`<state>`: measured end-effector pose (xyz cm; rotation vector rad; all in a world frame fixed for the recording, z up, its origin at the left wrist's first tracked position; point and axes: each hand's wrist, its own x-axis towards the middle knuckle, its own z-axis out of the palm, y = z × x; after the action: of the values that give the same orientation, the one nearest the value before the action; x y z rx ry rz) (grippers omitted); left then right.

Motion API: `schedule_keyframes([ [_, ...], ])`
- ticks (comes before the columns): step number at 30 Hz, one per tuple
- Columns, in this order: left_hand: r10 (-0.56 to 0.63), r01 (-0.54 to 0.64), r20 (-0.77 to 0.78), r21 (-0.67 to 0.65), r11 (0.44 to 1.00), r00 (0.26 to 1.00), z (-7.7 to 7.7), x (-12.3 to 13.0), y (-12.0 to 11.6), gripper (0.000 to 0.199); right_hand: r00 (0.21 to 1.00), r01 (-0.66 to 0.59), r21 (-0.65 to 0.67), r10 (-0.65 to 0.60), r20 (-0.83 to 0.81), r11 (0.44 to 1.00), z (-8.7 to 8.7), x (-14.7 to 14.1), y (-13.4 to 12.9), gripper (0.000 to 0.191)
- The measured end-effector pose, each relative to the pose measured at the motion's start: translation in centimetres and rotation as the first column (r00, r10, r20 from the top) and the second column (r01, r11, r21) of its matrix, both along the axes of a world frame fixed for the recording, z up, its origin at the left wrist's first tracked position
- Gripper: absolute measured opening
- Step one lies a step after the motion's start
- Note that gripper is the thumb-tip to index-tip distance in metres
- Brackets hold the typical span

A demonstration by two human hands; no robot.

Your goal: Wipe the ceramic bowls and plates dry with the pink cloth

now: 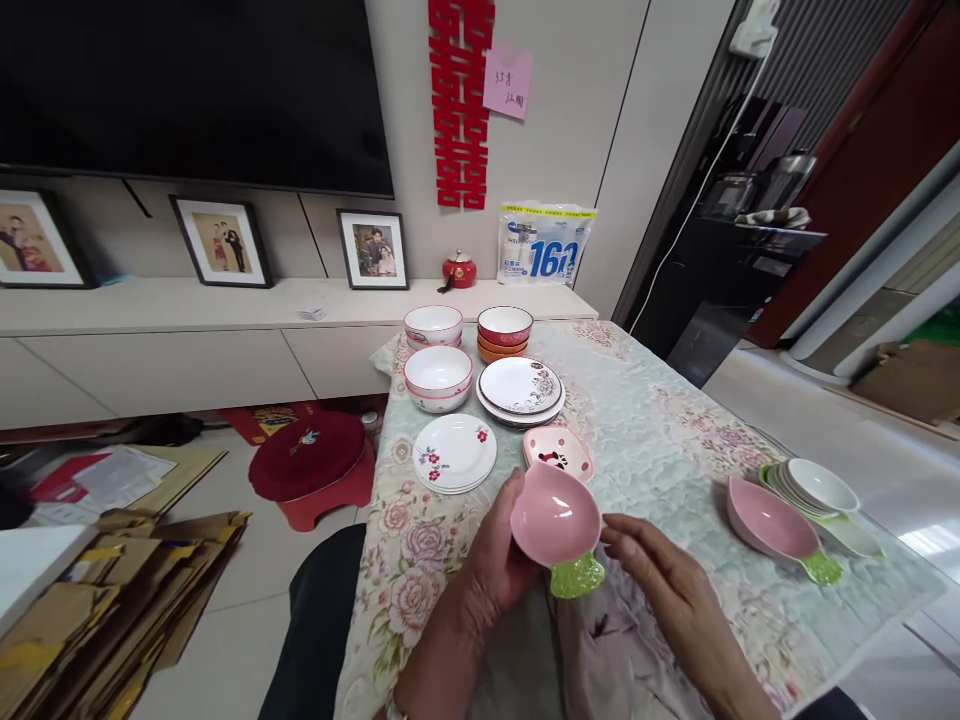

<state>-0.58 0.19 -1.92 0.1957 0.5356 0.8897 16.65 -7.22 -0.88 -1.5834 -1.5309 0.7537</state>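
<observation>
My left hand (pixel 501 540) grips a small pink bowl (pixel 556 512) with a green leaf-shaped handle, thumb along its left side and the other fingers underneath. The bowl is tilted toward me and looks bare inside. At its right rim is my right hand (pixel 667 575), fingers stretched out; whether the fingertips touch the rim I cannot tell. Below the bowl lies a crumpled greyish cloth (pixel 607 650). Just beyond stands a stack of pink cartoon dishes (pixel 559 452). Left of them are white flowered plates (pixel 454 452).
Patterned plates (pixel 520 385), white bowls (pixel 438 375) and red and orange bowls (pixel 505 325) stand in stacks at the far end. Another pink bowl (pixel 772 520) and stacked pale bowls (pixel 821 485) sit right, on the floral tablecloth (pixel 645 440). A red stool (pixel 315 465) stands left.
</observation>
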Motion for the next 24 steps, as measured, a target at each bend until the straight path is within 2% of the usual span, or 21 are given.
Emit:
schedule_keyframes([
  [2, 0.018, -0.018, 0.009, -0.022, 1.0, 1.0, 0.1, 0.0, 0.1, 0.046, 0.986, -0.079, 0.068, 0.068, 0.151, 0.995, -0.9, -0.5, -1.3, 0.044],
  [4, 0.037, -0.037, 0.019, -0.032, 0.999, 0.999, 0.0, 0.0, 0.1, 0.046, 0.942, -0.206, 0.112, 0.166, 0.292, 0.972, -1.9, -1.4, -2.3, 0.067],
  [6, 0.06, -0.06, 0.017, -0.036, 0.998, 0.998, -0.1, 0.0, 0.1, 0.044, 0.889, -0.281, 0.137, 0.204, 0.41, 0.95, -2.9, -2.3, -2.9, 0.078],
  [8, 0.065, -0.065, 0.002, -0.038, 0.997, 0.998, -0.3, 0.0, 0.0, 0.042, 0.858, -0.324, 0.123, 0.237, 0.457, 0.938, -3.6, -2.9, -3.3, 0.063],
  [10, 0.056, -0.057, -0.015, -0.037, 0.998, 0.998, -0.5, 0.0, 0.0, 0.042, 0.857, -0.354, 0.083, 0.287, 0.428, 0.932, -3.9, -2.7, -3.6, 0.041],
  [11, 0.045, -0.046, -0.019, -0.035, 0.998, 0.999, -0.6, 0.0, -0.1, 0.043, 0.866, -0.353, 0.075, 0.295, 0.403, 0.933, -4.0, -2.2, -3.8, 0.036],
  [13, 0.025, -0.026, -0.026, -0.028, 0.999, 0.999, -0.7, 0.2, -0.2, 0.044, 0.9, -0.284, 0.095, 0.231, 0.369, 0.954, -3.9, -0.8, -4.1, 0.037],
  [15, 0.024, -0.025, -0.062, -0.011, 1.0, 0.998, -0.7, 0.4, -0.4, 0.044, 0.928, -0.1, 0.176, 0.028, 0.371, 0.979, -3.3, 0.9, -4.3, 0.039],
  [17, 0.027, -0.022, -0.115, 0.042, 0.999, 0.993, -0.6, 0.7, -0.8, 0.045, 0.915, 0.088, 0.291, -0.193, 0.354, 0.953, -2.4, 2.1, -4.3, 0.042],
  [18, 0.022, -0.012, -0.136, 0.072, 0.997, 0.991, -0.6, 0.9, -1.0, 0.046, 0.906, 0.132, 0.322, -0.246, 0.345, 0.938, -1.9, 2.4, -4.2, 0.043],
  [20, -0.018, 0.035, -0.146, 0.116, 0.993, 0.989, -0.6, 1.3, -1.3, 0.048, 0.897, 0.146, 0.37, -0.28, 0.341, 0.918, -0.9, 2.2, -3.7, 0.044],
  [24, -0.071, 0.09, -0.105, 0.196, 0.976, 0.992, -1.1, 1.6, -2.0, 0.047, 0.906, 0.069, 0.354, -0.207, 0.369, 0.933, -0.2, 0.1, -1.7, 0.044],
])
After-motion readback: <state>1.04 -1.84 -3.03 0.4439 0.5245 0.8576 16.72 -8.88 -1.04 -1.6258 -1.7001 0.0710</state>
